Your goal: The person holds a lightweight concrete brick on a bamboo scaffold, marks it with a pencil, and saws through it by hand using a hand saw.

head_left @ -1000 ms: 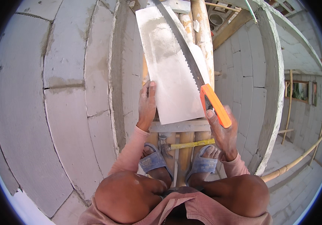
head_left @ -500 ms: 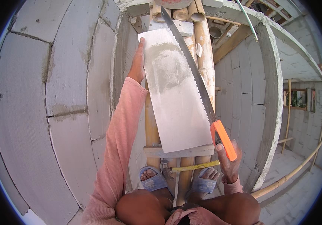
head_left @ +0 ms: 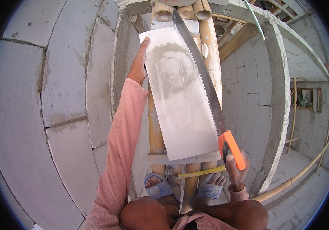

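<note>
A pale lightweight concrete block (head_left: 189,124) lies lengthwise in front of me, with a damp grey patch on its upper half. My left hand (head_left: 138,63) grips its far left edge, thumb on top; the other fingers are mostly hidden. In my right hand (head_left: 238,172) is the orange handle of a hand saw (head_left: 204,73). Its long dark blade slants along the block's right edge, teeth toward the block, tip pointing away from me. Whether the teeth touch the block I cannot tell.
Bamboo poles (head_left: 156,130) and a wooden crosspiece (head_left: 158,158) lie under the block. A yellow-handled hammer (head_left: 201,172) rests between my sandalled feet. Block walls stand on the left (head_left: 66,84) and right (head_left: 250,73). A bamboo rail (head_left: 291,180) is at the lower right.
The saw has slid slightly toward me and to the right, its handle now lower. My left hand stays on the block's edge.
</note>
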